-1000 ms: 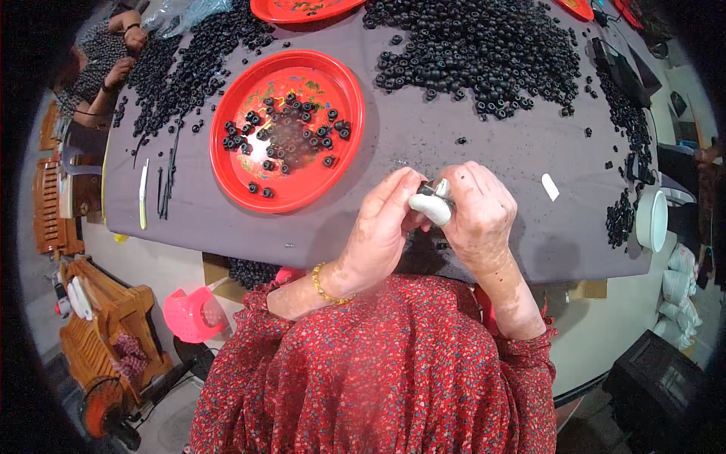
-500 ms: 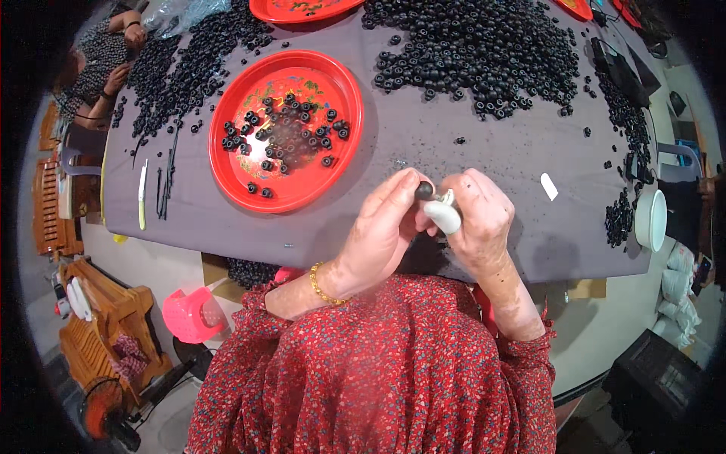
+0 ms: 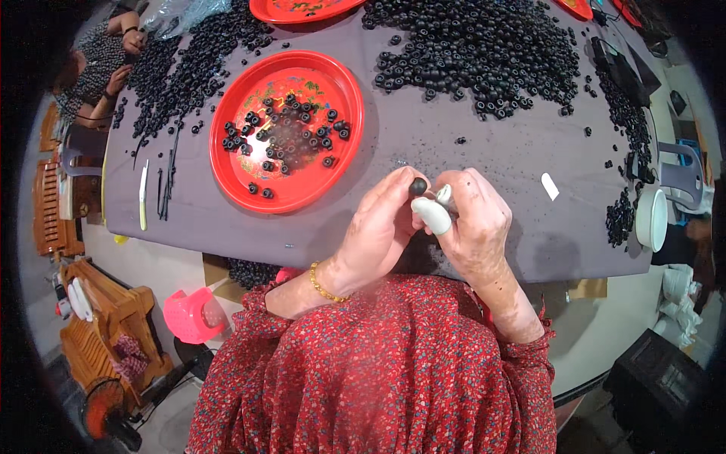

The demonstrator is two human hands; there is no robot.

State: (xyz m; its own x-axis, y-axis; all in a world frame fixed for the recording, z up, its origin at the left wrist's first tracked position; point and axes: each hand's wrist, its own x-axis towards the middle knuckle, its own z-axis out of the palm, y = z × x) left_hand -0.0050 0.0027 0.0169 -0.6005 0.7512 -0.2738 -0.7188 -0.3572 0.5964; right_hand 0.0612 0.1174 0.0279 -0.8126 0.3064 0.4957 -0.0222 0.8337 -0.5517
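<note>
A small round black part [image 3: 417, 186] is pinched between the thumb and fingers of my left hand [image 3: 382, 227], above the table's near edge. Close beside it, my right hand [image 3: 476, 216] is closed, its thumb in a white finger cover [image 3: 432, 215]. Something pale [image 3: 444, 194] shows by its curled index finger; whether that is a tool or another cover I cannot tell. To the left lies a round red tray [image 3: 291, 200] with several black ring-like parts [image 3: 283, 136] scattered in it.
A large heap of black parts [image 3: 476, 53] covers the far middle of the grey tablecloth [image 3: 522, 151]. At left lie a thin pale-handled knife [image 3: 143, 200] and dark sticks [image 3: 168, 185]; at right, a white strip [image 3: 549, 186] and white bowl [image 3: 651, 219]. Another person's hands [image 3: 125, 57] are far left.
The black part has shifted slightly left in my left hand's fingers. My right thumb has also moved a little left and turned, staying close to the part.
</note>
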